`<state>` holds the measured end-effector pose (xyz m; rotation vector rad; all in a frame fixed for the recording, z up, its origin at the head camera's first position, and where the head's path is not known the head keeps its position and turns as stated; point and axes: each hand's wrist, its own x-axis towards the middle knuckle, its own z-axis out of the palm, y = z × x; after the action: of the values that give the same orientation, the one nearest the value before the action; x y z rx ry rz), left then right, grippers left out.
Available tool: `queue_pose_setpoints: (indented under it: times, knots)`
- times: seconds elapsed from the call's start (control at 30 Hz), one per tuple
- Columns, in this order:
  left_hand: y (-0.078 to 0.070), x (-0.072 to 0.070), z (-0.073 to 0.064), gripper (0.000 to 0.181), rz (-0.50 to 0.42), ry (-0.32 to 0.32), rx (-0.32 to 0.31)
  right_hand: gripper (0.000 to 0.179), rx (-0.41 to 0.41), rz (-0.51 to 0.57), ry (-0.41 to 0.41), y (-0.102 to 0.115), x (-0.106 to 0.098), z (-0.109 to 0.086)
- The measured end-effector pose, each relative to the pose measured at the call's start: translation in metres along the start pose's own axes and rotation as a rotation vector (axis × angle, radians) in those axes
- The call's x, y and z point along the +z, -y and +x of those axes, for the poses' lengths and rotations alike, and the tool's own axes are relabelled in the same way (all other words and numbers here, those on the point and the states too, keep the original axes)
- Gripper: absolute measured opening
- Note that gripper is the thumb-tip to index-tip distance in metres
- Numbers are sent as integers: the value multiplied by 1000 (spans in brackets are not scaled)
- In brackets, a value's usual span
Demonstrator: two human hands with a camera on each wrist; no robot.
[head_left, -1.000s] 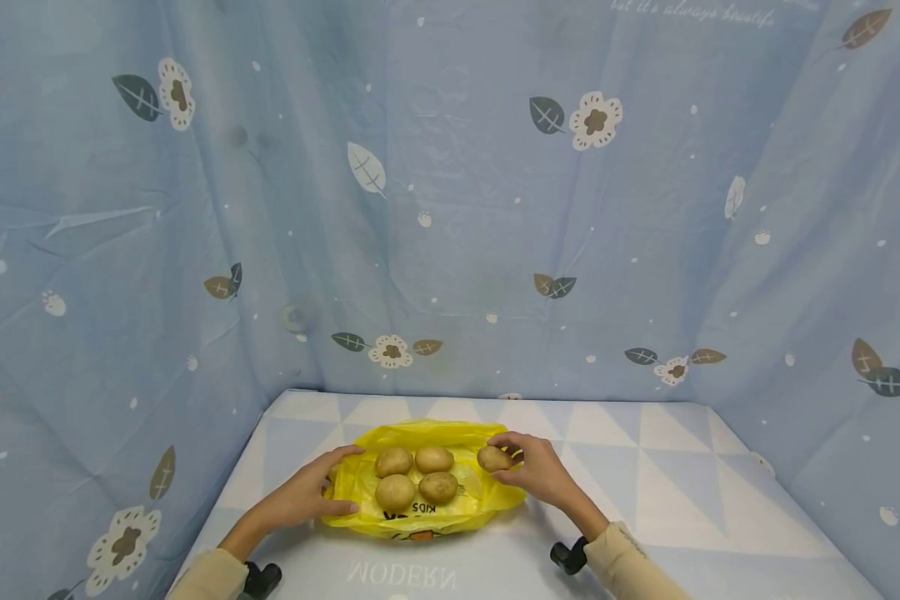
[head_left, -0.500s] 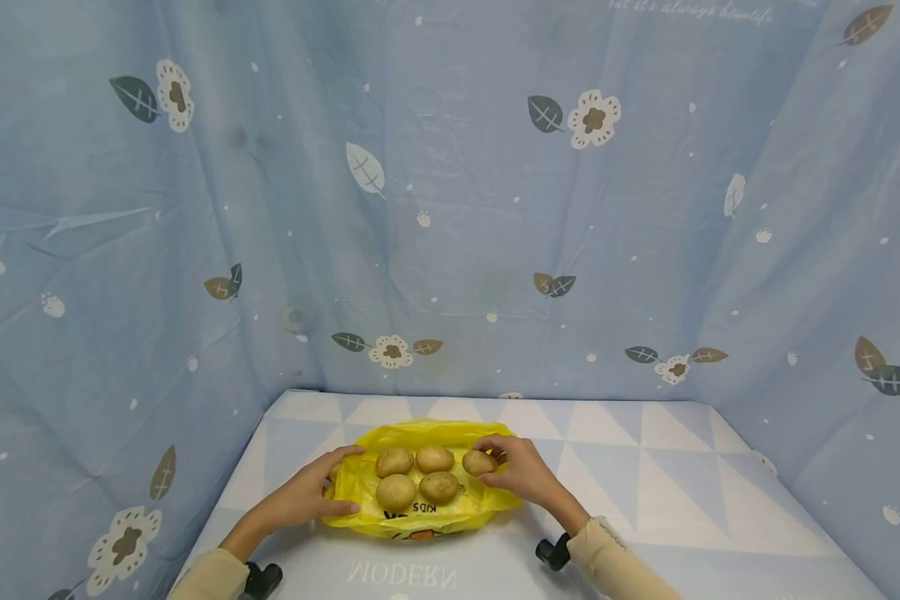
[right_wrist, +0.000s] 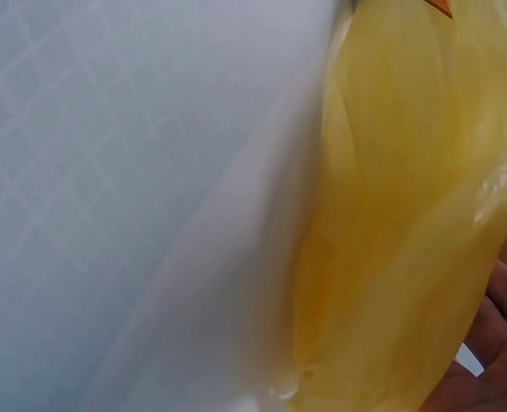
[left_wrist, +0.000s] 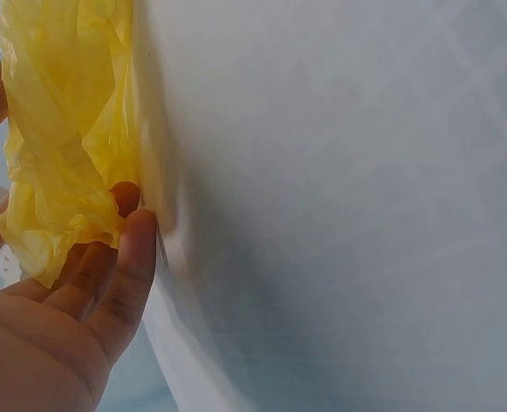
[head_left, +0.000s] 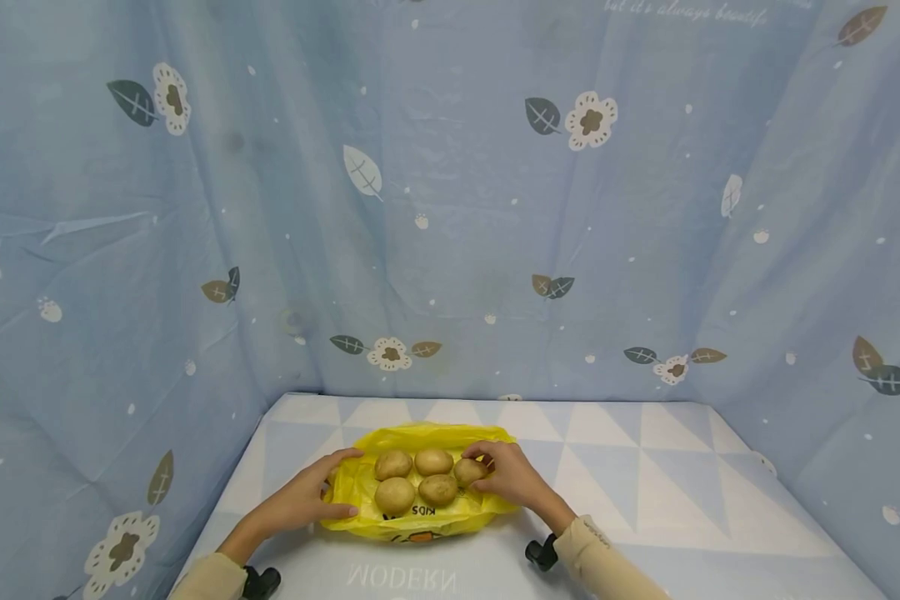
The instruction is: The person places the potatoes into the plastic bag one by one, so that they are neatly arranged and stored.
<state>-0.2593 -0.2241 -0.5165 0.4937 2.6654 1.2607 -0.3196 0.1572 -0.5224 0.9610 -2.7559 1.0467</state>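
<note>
A yellow plastic bag (head_left: 487, 518) lies spread on the table with several potatoes on it, among them a potato (head_left: 394, 496) at front left and a potato (head_left: 434, 462) at the back. My left hand (head_left: 297, 497) holds the bag's left end, thumb in front and index finger behind. In the left wrist view, the fingers of that left hand (left_wrist: 73, 318) bend round the crumpled plastic. At the right end, my right hand (head_left: 515, 477) grips a potato (head_left: 468, 472) beside the others. The bag's side covers most of the right hand (right_wrist: 497, 335) in the right wrist view.
The table (head_left: 667, 500) has a white and pale-blue triangle cover, with lettering near its front. A blue patterned curtain (head_left: 457, 250) hangs behind and at both sides. Black wrist mounts (head_left: 542, 553) sit below the forearms.
My right hand has moved left and slightly nearer with its potato, from the bag's right edge to beside the other potatoes. The left hand has stayed on the bag's left end.
</note>
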Motion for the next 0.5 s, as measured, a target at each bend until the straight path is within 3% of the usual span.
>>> queue_pose_setpoints:
  times: [0.23, 0.5]
  knots:
    - [-1, -1, 0, 84, -12, 3, 4, 39, 41, -12, 18, -1, 4, 2]
    - [0, -1, -2, 84, -18, 3, 3, 39, 32, -22, 38, 0, 5, 1]
